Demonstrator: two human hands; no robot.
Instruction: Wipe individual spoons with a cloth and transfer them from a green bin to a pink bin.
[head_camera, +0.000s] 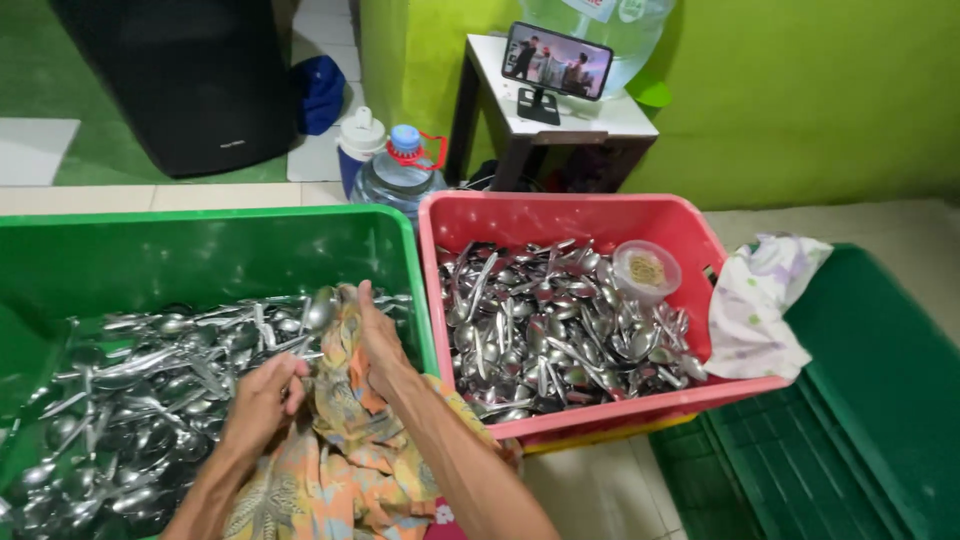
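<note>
**Spoon held over the green crate, cloth in the other hand**

Low in the frame, left of centre, the left hand (262, 400) is closed around the handle of a metal spoon (312, 322), whose bowl points up toward the middle of the picture. Just to its right, the right hand (378, 335) presses a patterned orange cloth (345, 440) against the spoon, fingers wrapped in the fabric. Both hands hover over the right end of the green crate (200, 235), which fills the left half of the frame and holds a loose heap of spoons (130, 400). The crate's right wall touches the red crate (560, 215) at centre right, also full of spoons, with a small round lidded tub (646, 270) in its upper right corner. A white floral cloth (760, 300) drapes over the red crate's right edge onto stacked green lids (850, 400). Bare floor shows only at bottom centre, below the red crate.
</note>
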